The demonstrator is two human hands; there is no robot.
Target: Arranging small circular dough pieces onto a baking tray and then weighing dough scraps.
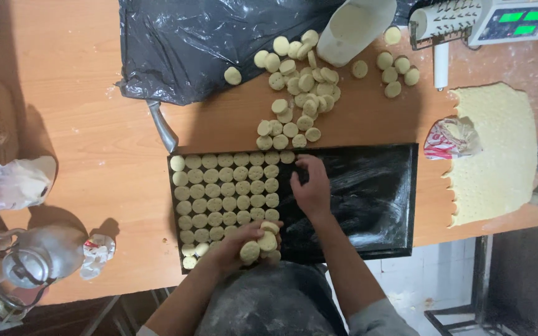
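Wooden worktable [94,124], floured, with a black baking tray [375,193] at centre frame: its left half is packed with rows of dough rounds [225,190], its right half bare to the rim. Left hand [238,246], lower centre, fingers curled around a stack of rounds. Right hand [311,186] has its fingertips pressed down at the edge of the rows. Loose rounds [297,93] are heaped above the tray; a dough sheet [493,155] lies at right.

A wooden worktable [94,124] dusted with flour fills the view under warm, dim light that casts soft shadows leftward. Beyond its near edge, down to the right of the fingers, show a pale tiled floor [443,280] and a dark metal frame [462,317]. More dark floor lies under the table's lower left edge.
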